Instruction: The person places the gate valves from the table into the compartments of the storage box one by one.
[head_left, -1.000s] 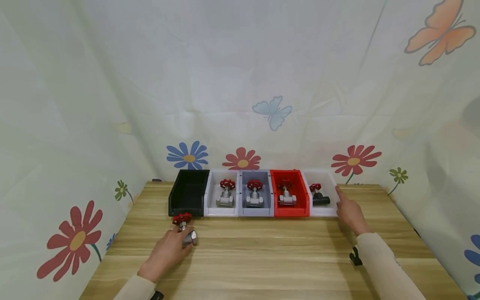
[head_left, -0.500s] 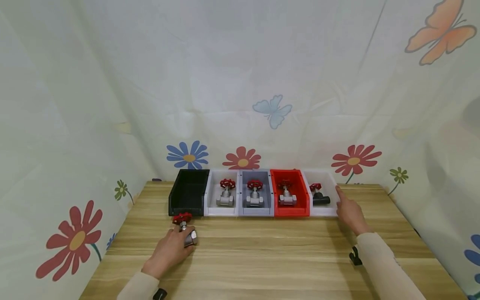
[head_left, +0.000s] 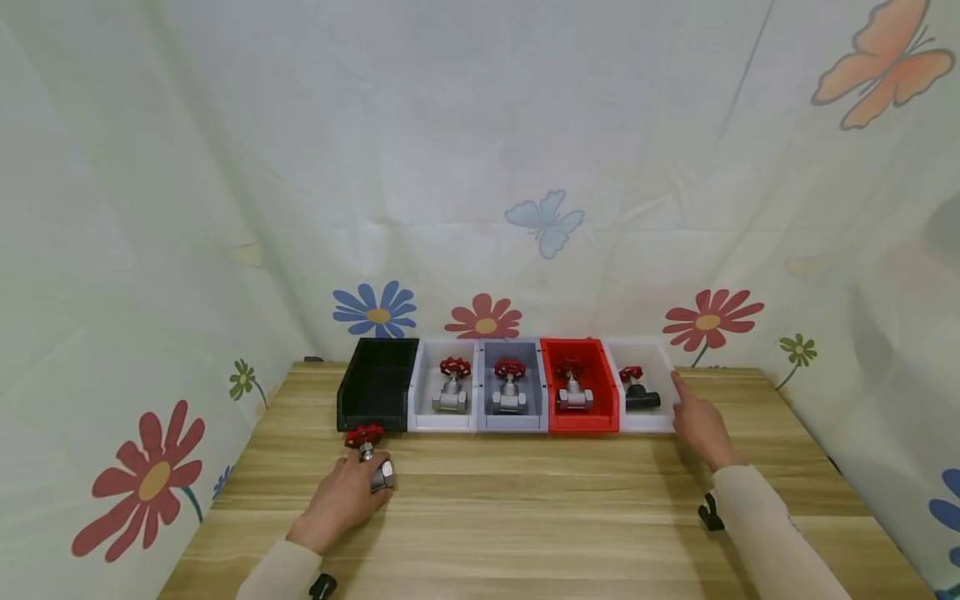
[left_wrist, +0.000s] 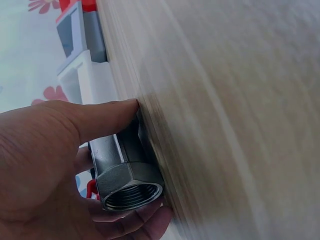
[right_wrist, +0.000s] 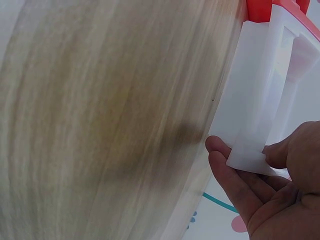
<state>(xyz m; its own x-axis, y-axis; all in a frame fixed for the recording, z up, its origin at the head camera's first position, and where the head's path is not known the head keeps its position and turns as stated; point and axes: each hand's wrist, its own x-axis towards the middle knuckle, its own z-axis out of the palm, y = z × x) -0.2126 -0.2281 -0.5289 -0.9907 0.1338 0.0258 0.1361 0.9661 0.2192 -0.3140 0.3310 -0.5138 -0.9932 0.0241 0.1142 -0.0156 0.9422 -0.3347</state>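
Observation:
My left hand (head_left: 341,498) grips a metal gate valve (left_wrist: 125,167) around its body. The valve's red handwheel (head_left: 364,436) points toward the black bin (head_left: 378,383), just in front of that bin's lip. In the left wrist view the threaded hex end faces the camera, close against the tabletop; whether it touches is unclear. My right hand (head_left: 703,429) holds the front corner of the right-hand white bin (right_wrist: 267,95), thumb on the edge and fingers along the outside. That bin contains a black-bodied valve (head_left: 641,397) with a red handwheel.
Between them stand another white bin (head_left: 442,425), a grey bin (head_left: 512,424) and a red bin (head_left: 585,423), joined in one row. Each has a silver valve with a red handwheel. A patterned cloth backdrop (head_left: 480,167) rises behind the wooden table (head_left: 525,517).
The left wrist and sleeve have shifted slightly to the right while the hand keeps its grip on the valve. My right hand and the bins have stayed in place.

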